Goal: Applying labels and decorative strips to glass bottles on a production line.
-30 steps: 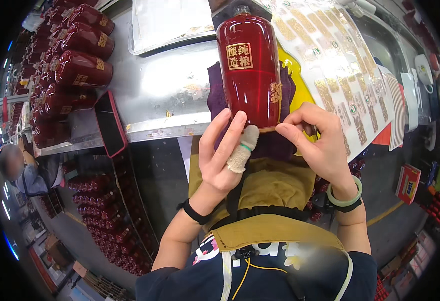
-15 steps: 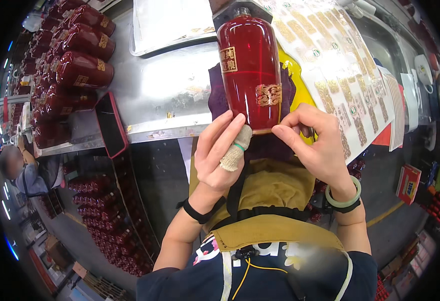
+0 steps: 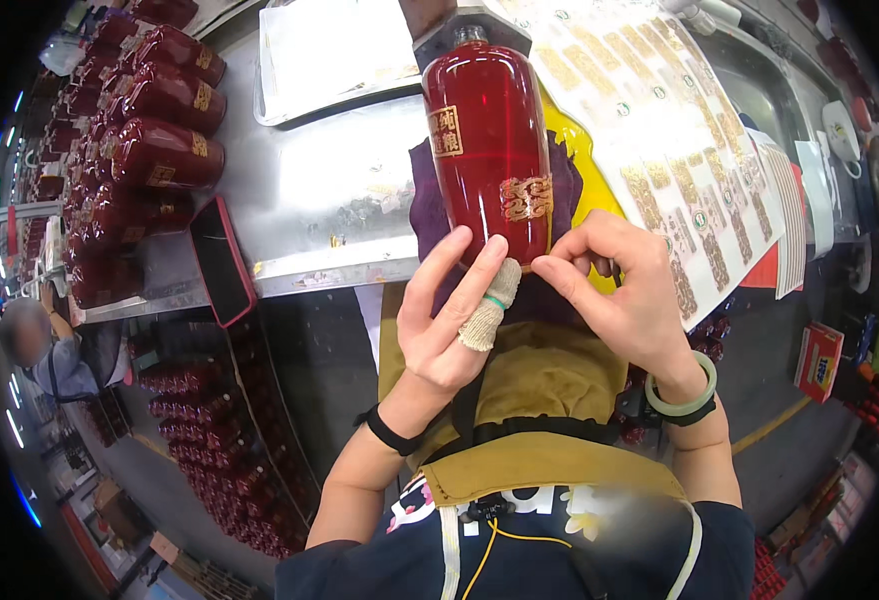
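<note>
A dark red glass bottle (image 3: pixel 487 120) with gold decoration lies on a dark purple cloth (image 3: pixel 426 190), its neck pointing away from me and its base near my hands. My left hand (image 3: pixel 449 320) rests its outstretched fingertips on the base end of the bottle. One of its fingers wears a knitted cover (image 3: pixel 491 305) with a green band around it. Thumb and forefinger of my right hand (image 3: pixel 614 285) pinch together at the bottle's lower right edge, where a thin gold line shows. Whatever lies between those fingertips is too small to make out.
White sheets of gold stickers (image 3: pixel 649 120) lie on the right over yellow material (image 3: pixel 571 150). A white tray (image 3: pixel 334 60) stands at the back. Several red bottles (image 3: pixel 169 150) are stacked at the left, beside a red-rimmed dark panel (image 3: pixel 221 262). Another person (image 3: pixel 64 350) is at far left.
My left hand has shifted slightly right along the bottle's base, closer to my right fingertips. The right hand still pinches at the same edge. The whole view has moved a little.
</note>
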A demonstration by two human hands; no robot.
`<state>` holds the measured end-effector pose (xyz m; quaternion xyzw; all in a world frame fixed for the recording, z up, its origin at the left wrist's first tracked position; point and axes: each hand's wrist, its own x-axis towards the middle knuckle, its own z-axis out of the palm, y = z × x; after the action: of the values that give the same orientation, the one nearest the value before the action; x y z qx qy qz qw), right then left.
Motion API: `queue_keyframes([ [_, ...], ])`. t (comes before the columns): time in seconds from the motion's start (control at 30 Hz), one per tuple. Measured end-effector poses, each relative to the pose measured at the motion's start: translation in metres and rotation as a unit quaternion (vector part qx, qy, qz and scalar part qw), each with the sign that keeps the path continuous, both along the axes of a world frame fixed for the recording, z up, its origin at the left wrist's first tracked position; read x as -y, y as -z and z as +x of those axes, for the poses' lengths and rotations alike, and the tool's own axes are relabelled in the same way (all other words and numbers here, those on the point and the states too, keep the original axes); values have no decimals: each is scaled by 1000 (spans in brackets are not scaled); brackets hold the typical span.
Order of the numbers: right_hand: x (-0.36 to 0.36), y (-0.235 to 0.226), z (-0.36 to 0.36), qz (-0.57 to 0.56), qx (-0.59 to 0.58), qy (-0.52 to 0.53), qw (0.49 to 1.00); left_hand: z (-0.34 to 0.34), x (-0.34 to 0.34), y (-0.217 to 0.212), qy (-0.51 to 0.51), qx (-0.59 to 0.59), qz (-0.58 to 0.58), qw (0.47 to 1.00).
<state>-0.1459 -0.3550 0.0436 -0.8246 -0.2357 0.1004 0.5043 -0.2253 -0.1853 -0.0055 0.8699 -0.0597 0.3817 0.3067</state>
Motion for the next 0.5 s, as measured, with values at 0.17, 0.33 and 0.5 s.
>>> queue_keyframes([
  [0.17, 4, 1, 3, -15, 8, 24, 1000, 1, -1, 13, -10, 22, -42, 999],
  [0.33, -3, 2, -7, 28, -88, 65, 994, -2, -1, 16, -24, 12, -13, 1000],
  [0.5, -14, 15, -15, 97, -134, 91, 982, -6, -2, 15, -22, 2, -14, 1000],
])
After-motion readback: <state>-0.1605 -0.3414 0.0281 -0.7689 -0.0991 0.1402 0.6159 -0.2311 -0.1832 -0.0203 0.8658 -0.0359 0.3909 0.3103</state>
